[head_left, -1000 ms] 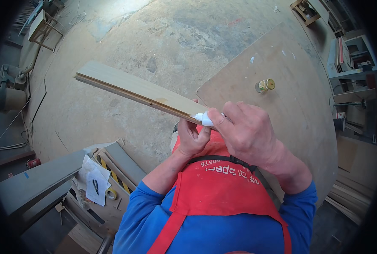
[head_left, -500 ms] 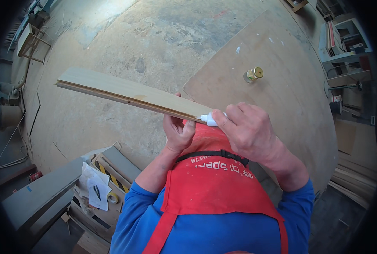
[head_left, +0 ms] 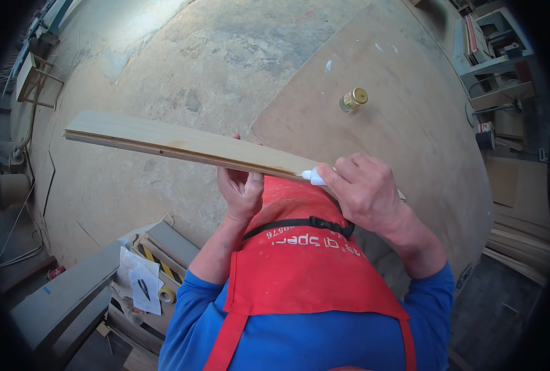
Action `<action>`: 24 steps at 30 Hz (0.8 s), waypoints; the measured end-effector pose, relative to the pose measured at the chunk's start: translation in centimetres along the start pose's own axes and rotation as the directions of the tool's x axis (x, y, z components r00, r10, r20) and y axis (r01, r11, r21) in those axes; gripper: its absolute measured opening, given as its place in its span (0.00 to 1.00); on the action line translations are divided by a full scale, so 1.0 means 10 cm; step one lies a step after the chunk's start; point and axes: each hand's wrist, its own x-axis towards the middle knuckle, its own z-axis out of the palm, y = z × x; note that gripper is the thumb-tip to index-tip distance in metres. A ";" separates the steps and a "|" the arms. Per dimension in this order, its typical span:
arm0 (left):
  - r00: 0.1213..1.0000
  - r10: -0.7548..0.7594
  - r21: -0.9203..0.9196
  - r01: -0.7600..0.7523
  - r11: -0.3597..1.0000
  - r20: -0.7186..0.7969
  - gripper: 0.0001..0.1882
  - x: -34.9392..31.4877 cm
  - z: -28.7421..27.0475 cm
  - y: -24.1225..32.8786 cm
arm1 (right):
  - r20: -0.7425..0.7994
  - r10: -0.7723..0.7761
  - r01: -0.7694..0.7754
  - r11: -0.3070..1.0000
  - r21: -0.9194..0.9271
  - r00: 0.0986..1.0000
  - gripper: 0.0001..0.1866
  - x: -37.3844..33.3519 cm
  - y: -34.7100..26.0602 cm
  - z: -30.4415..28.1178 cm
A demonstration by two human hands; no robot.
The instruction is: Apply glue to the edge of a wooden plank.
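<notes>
My left hand (head_left: 243, 193) grips a long pale wooden board (head_left: 182, 140) from below near its right part, thumb on the near edge. The board slants across the view, its far end to the left, and a groove runs along the edge facing me. In my right hand (head_left: 368, 190) is a white squeeze bottle (head_left: 315, 175), mostly hidden by the fingers. Its nozzle points left and meets the board's edge near the right end. Brownish patches show on the board close to the nozzle.
A glass jar with a gold lid (head_left: 353, 99) stands on a large brown sheet (head_left: 300, 105). At lower left, papers (head_left: 140, 278), pliers (head_left: 144, 289) and a tape roll (head_left: 167, 295) lie on a bench. A stool (head_left: 39, 80) stands far left; shelving (head_left: 491, 68) is at right.
The board and my left hand have shifted left in the view. The bottle's nozzle now sits a little farther right, nearer the board's right end. Both hands keep their holds.
</notes>
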 end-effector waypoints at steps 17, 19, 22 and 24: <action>0.999 0.024 -0.083 -0.027 0.996 -0.037 0.38 0.01 0.09 0.03 | -0.049 0.141 -0.140 0.990 0.031 0.989 0.16 -0.64 0.14 -0.03; 1.000 0.027 -0.055 -0.027 0.998 -0.013 0.38 0.01 0.08 0.04 | -0.050 0.157 -0.155 0.987 0.030 0.986 0.16 -0.71 0.15 -0.03; 1.000 0.027 -0.023 -0.027 0.999 -0.014 0.38 0.01 0.11 0.07 | -0.048 0.170 -0.169 0.985 0.024 0.984 0.16 -0.81 0.17 -0.04; 1.000 0.026 -0.007 -0.026 1.000 -0.010 0.38 0.02 0.12 0.07 | -0.055 0.184 -0.183 0.983 0.025 0.981 0.16 -0.87 0.18 -0.04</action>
